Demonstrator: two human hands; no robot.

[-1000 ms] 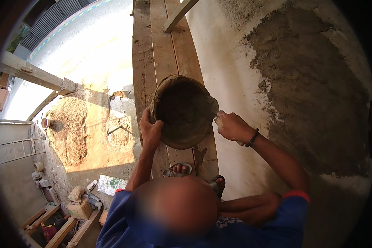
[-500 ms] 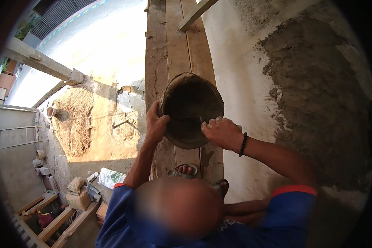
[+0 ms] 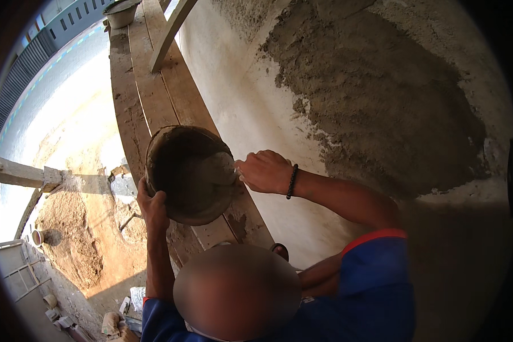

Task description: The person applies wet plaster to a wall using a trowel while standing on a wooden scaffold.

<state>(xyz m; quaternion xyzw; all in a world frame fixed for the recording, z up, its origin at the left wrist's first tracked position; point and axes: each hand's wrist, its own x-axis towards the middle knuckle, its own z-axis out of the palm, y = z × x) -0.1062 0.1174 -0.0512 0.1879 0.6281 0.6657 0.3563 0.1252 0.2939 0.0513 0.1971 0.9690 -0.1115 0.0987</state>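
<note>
My left hand [image 3: 153, 204] grips the left side of a mud-caked bucket [image 3: 171, 208], thumb over the rim. The bucket is tilted so that its dark inside faces me. My right hand [image 3: 266, 172] is closed round the handle of a trowel, just outside the bucket's right rim. The trowel blade [image 3: 215, 169], smeared with grey mortar, lies inside the bucket's mouth. How much mortar lies in the bucket is too dark to tell. A patch of wet grey plaster [image 3: 376, 97] covers part of the wall to the right.
Beneath the bucket runs a plank platform [image 3: 132, 85], with a slanting wooden post [image 3: 174, 34] beside the wall. Another bucket [image 3: 121, 16] stands at its far end. Down on the left lie a sand heap [image 3: 71, 236] and a wooden beam [image 3: 17, 172].
My view has turned toward the wall, so the bucket appears further left. The right hand has drawn back to the rim, and the trowel blade now shows more plainly.
</note>
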